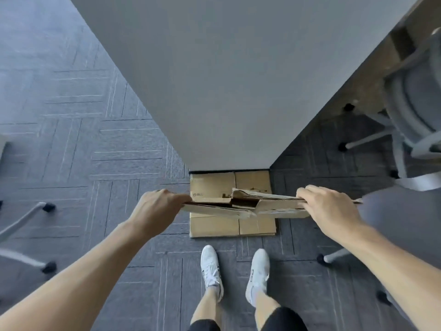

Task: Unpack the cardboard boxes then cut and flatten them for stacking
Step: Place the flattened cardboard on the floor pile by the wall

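Head view: I see left hand (157,206) centre-left, fingers curled over left end of flattened box (279,207). Right hand (328,207) centre-right, gripping its right end. Box held roughly level, edge-on to me, above flattened cardboard stack (212,226) lying on carpet (107,151) at foot of grey panel (226,80). White shoes (211,266) lower centre, just below stack. Office chair (410,103) upper right.

Box (214,210) hangs above stack (214,225), which seemingly abuts panel (226,91).

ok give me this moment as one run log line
left hand: grips flattened box, left end | right hand: grips right end | box: held over flat cardboard on carpet | stage: not yet set down
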A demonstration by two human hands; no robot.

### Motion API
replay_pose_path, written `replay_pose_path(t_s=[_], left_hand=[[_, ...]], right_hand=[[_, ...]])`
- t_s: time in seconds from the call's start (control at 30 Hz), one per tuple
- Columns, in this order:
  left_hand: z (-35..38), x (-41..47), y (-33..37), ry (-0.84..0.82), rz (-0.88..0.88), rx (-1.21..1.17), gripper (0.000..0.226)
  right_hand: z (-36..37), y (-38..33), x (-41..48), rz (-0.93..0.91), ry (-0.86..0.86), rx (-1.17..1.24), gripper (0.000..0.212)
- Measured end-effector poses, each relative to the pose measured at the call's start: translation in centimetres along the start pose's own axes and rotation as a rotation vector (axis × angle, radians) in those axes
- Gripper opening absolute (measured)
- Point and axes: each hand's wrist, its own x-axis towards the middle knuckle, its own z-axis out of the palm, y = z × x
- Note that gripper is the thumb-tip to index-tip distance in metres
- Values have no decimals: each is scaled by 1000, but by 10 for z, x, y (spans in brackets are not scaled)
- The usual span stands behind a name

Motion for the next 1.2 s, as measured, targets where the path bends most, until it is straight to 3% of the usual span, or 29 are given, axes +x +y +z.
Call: replay_pose_path(t_s=[0.07, 0.17, 0.27, 0.37, 0.53, 0.73, 0.87, 1.2], left_hand=[[40, 15, -6, -62, -5, -10, 26], [107, 32, -10, -156, -48, -8, 17], [167, 41, -10, -253, -86, -33, 4], [207, 57, -14, -347, -94, -92, 11], [277, 121, -38, -379, -117, -216, 16], [398, 220, -77, -329, -224, -269, 21], [465, 280, -108, -310, -242, -291, 18], [551, 370, -148, -146, -240, -122, 21]], right_hand=[[38, 2, 19, -9, -52, 21, 22], [96, 1, 46, -37, -130, 49, 31], [153, 1, 52, -83, -287, 48, 25], [192, 7, 66, -103, -336, 83, 25], [264, 15, 129, -158, -439, 148, 7], [392, 12, 225, -9, -336, 207, 4], [461, 21, 287, -11, -298, 169, 10], [549, 28, 376, 4, -243, 119, 14]])
